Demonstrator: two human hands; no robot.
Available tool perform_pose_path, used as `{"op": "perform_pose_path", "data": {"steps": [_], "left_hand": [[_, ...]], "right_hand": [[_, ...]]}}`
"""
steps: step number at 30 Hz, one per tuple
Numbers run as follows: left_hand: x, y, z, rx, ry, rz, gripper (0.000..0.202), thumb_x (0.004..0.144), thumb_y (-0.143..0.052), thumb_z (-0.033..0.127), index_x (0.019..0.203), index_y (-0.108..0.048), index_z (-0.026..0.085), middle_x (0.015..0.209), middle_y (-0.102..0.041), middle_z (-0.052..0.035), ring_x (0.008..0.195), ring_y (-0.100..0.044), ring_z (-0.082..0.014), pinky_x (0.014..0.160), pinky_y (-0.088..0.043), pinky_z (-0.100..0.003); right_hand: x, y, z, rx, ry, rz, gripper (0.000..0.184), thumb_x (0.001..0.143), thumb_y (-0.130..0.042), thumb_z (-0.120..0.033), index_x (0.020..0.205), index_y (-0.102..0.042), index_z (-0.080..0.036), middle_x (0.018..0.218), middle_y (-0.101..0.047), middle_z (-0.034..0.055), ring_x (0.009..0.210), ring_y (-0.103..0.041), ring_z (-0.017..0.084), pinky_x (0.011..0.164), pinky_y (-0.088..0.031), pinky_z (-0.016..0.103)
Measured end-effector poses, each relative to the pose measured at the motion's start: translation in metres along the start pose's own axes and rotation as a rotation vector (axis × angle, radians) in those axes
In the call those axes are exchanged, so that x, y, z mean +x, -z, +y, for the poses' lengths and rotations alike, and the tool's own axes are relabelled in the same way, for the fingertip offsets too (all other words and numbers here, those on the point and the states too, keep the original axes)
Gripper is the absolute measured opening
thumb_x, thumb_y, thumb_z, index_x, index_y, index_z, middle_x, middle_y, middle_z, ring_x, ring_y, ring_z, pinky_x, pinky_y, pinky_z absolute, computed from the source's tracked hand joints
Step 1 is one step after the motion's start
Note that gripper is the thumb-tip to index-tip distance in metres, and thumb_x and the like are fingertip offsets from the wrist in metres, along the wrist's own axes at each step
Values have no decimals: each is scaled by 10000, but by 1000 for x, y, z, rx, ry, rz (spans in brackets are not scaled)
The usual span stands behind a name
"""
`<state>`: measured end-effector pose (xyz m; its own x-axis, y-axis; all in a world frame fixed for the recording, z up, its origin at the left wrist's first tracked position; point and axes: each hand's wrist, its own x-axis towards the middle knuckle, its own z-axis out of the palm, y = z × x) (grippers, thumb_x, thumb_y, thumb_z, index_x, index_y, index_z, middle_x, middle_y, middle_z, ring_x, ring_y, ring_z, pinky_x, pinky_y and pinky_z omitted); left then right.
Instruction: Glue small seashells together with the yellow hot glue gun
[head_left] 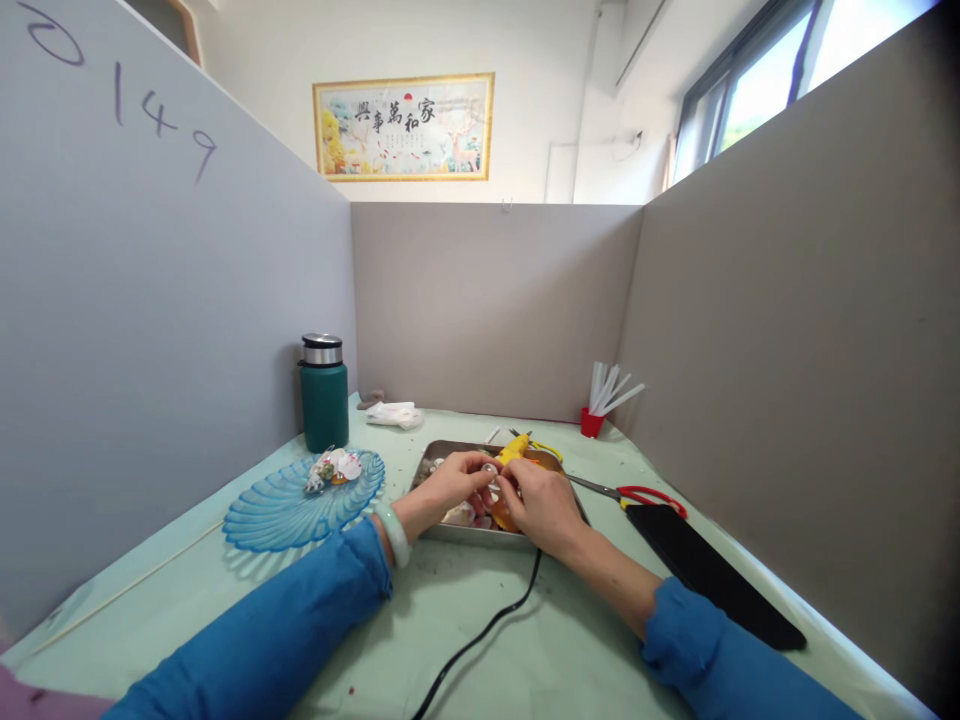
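Observation:
Both my hands meet over a metal tray point(480, 536) at the middle of the table. My left hand point(450, 487), with a pale bangle on the wrist, pinches a small pale piece at its fingertips. My right hand point(541, 505) is closed beside it, fingers pressed on the same small piece. A yellow glue gun point(514, 448) lies in the tray just behind my fingers, and its black cord point(480, 635) trails toward me. Several small shells lie in the tray, partly hidden under my hands.
A blue shell-shaped glass plate point(285, 505) with a few shells lies at the left, a green flask point(324, 395) behind it. Red-handled scissors point(634, 493) and a black flat object point(712, 575) lie at the right. A red cup of white sticks point(592, 420) stands at the back. Partition walls enclose three sides.

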<state>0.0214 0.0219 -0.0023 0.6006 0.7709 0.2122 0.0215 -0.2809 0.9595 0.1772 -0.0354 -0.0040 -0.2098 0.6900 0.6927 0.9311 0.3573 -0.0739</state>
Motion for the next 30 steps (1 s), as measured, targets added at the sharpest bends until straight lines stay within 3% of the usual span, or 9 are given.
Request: {"op": "perform_pose_path", "data": {"steps": [14, 30], "left_hand": [[-3, -4, 9, -124, -10, 42, 307, 707, -608, 308, 938, -531, 120, 613, -570, -10, 534, -567, -122, 481, -469, -238], [-3, -3, 8, -184, -3, 1, 320, 700, -629, 344, 909, -551, 114, 646, -591, -29, 553, -584, -116, 518, -470, -229]], "right_hand": [[1, 4, -3, 42, 7, 9, 211, 868, -390, -288, 788, -551, -179, 696, -600, 9, 633, -540, 113, 582, -302, 216], [1, 3, -2, 14, 11, 26, 225, 874, -381, -297, 766, -534, -174, 668, -587, 7, 591, -510, 107, 560, -283, 216]]}}
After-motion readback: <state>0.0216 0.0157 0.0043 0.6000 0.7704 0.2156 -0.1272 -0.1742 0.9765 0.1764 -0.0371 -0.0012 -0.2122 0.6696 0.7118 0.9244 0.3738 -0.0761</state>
